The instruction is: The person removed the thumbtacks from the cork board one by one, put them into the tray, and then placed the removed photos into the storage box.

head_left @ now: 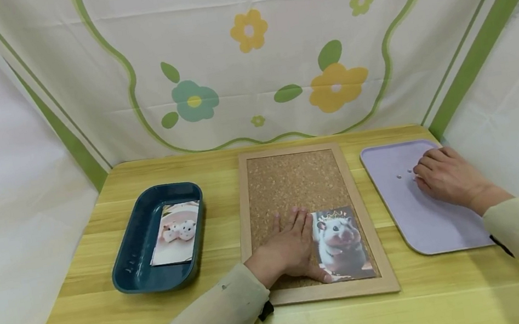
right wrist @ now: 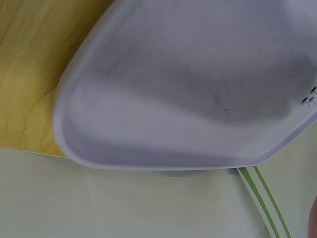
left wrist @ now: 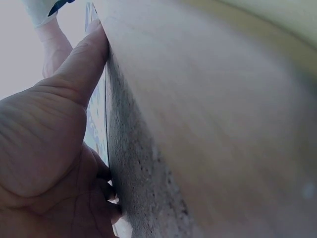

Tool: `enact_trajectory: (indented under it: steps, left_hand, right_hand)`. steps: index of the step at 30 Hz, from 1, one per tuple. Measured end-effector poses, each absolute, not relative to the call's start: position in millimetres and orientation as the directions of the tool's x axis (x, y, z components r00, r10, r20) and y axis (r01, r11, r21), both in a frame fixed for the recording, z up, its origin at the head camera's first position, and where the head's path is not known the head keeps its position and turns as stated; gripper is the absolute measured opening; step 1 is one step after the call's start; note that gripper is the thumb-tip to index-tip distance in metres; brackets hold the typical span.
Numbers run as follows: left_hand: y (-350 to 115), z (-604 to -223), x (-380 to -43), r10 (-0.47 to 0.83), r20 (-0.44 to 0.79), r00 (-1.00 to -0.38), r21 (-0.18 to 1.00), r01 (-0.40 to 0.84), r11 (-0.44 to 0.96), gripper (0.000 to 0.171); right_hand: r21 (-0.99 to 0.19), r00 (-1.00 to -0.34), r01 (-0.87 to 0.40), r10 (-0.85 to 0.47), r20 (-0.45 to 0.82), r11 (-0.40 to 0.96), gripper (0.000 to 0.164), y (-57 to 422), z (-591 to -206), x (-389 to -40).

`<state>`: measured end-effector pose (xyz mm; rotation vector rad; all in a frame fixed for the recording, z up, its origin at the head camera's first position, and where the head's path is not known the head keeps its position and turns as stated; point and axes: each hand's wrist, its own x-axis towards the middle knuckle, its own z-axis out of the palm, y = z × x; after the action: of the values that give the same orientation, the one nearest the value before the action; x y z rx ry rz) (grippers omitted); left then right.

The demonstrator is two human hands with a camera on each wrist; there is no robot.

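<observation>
My left hand [head_left: 291,249] lies flat on the framed cork board [head_left: 292,179], its fingers stretched forward. The thumb presses the lower left corner of a photo of a white hamster with a crown [head_left: 343,244], and the fingertips touch its left edge. In the left wrist view the straight thumb [left wrist: 81,64] runs along the wooden frame. My right hand [head_left: 448,174] is over the lilac tray [head_left: 428,227], its fingers bent down close to several small pushpins [right wrist: 308,101]. I cannot tell whether the hidden fingertips pinch one.
A dark teal tray [head_left: 138,273] at the left holds another photo [head_left: 177,237] with two white round figures. All of it stands on a yellow wooden table [head_left: 96,312]. A white curtain [head_left: 222,40] with flowers and green stripes hangs behind and at the sides.
</observation>
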<state>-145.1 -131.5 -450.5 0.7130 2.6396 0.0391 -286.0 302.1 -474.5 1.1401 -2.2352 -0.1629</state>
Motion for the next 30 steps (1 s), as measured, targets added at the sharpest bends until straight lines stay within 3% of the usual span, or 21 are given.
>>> enact_trajectory:
  steps: [12,23,30]
  left_hand:
    - [-131,-451,-145,0.488,-0.374,-0.789,0.13,0.476,0.87,0.14]
    - [-132,-450,-145,0.488,-0.377,-0.787,0.13,0.477,0.869,0.141]
    - [-132,-450,-146,0.491,-0.371,-0.789,0.136,0.476,0.869,0.142]
  right_hand:
    - [0.371,-0.441,-0.607,-0.686,0.578,0.703,0.041,283,-468,-276]
    - [0.302,-0.418,-0.542,-0.563,0.713,0.784,0.042,219,-457,-254]
    - [0.189,-0.516,-0.554,-0.513,0.687,0.811,0.041,176,-454,-234]
